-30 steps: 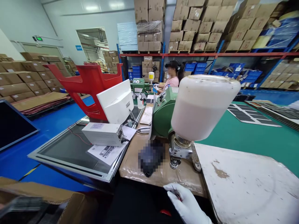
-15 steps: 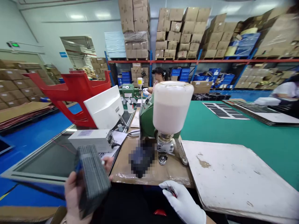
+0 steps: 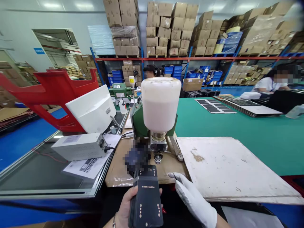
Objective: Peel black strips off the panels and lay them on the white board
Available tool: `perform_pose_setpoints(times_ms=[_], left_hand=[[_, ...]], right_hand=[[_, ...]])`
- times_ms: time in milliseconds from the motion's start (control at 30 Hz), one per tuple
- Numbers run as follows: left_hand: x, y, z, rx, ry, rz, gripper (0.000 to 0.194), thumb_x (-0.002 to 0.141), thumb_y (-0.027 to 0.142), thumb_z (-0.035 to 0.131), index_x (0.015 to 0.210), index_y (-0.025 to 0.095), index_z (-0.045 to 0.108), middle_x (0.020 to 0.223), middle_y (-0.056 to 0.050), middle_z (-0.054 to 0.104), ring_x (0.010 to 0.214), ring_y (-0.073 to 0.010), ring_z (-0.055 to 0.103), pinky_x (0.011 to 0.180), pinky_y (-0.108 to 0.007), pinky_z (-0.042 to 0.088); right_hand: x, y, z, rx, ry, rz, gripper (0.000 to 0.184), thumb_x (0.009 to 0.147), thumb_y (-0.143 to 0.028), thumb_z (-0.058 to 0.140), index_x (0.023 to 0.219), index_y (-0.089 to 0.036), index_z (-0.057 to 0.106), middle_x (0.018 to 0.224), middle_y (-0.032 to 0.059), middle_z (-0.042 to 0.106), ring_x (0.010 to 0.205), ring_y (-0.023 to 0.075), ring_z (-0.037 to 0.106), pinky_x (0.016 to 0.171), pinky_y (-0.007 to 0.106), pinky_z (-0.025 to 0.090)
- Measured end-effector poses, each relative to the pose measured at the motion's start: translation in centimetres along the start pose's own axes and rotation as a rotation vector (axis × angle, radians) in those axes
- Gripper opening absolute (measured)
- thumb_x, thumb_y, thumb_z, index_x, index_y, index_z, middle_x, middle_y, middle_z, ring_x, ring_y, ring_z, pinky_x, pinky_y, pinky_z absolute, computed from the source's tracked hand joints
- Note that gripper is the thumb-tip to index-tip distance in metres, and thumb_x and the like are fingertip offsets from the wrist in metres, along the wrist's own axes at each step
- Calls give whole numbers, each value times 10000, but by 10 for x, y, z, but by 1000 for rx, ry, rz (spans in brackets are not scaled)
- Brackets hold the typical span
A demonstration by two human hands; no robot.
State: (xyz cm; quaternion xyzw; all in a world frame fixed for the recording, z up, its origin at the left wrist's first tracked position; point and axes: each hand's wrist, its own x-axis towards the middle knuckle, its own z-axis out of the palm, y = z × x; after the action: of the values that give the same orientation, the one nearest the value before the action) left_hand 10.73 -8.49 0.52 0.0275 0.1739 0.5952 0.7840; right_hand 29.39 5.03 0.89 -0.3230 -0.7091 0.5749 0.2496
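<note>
Green workbench [image 3: 237, 123], black slab [image 3: 146, 202] long-axis forward, clasped in bare left hand [image 3: 125, 210]; gloved right hand [image 3: 193, 199] beside, hold unclear.

A green workbench [image 3: 237, 123] carries a scuffed white board [image 3: 225, 167].

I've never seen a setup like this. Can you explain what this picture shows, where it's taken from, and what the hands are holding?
This view comes from a camera worn on a person's head, looking forward and down. The bare left hand holds a stack of black panels with small printed markings. The white-gloved right hand is beside that stack. On the brown-wrapped bench top stands a green machine carrying a large bottle of white liquid. A pixelated object in front of it is too blurred to identify. To the right lies a worn white board.
</note>
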Motion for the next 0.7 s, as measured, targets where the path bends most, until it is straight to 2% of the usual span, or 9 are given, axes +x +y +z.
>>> perform_pose_setpoints(times_ms=[100,167,233,300,433,533,700], left_hand=[[-4,-2,-4,22,92,9,473,731,415,573,1049,77,668,1121,-148,666,960,-299,637,935,-468,408],[-6,-3,-5,95,184,35,405,749,361,578,987,49,678,997,-163,707,869,-282,664,857,-447,468],[-7,-3,-2,206,262,128,292,754,276,597,932,60,680,861,-149,726,754,-262,677,753,-427,510],[-7,-3,3,321,303,240,241,726,186,636,947,95,663,804,-123,724,699,-249,674,692,-405,519],[-4,0,14,417,379,373,397,662,104,698,1045,165,610,931,-92,709,825,-247,663,769,-384,501],[0,3,15,465,448,416,504,621,106,745,1089,188,577,984,-77,696,919,-246,640,847,-368,473],[7,3,11,487,547,418,704,559,104,791,1187,226,496,1018,-60,681,933,-242,636,862,-363,463]], right_hand=[[6,-15,12,-149,-174,-59,398,908,-416,415,1254,-231,483,1296,83,532,1200,205,483,1042,390,356],[11,-24,22,-259,-251,-119,371,912,-355,414,1266,-253,461,1251,61,570,1141,198,532,998,379,400],[15,-30,31,-381,-282,-183,370,897,-316,439,1263,-262,459,1167,48,620,1053,203,583,935,369,442],[18,-35,39,-490,-266,-245,364,876,-308,468,1236,-254,483,1097,46,649,984,215,608,884,367,462],[18,-35,45,-621,-233,-362,317,860,-300,491,1173,-259,524,1038,36,656,914,214,617,828,355,471],[17,-31,46,-707,-185,-399,307,865,-305,493,1167,-258,519,988,42,648,863,214,616,794,356,471],[13,-19,50,-858,-86,-424,321,890,-314,461,1204,-258,491,928,55,630,810,219,614,732,345,464]])
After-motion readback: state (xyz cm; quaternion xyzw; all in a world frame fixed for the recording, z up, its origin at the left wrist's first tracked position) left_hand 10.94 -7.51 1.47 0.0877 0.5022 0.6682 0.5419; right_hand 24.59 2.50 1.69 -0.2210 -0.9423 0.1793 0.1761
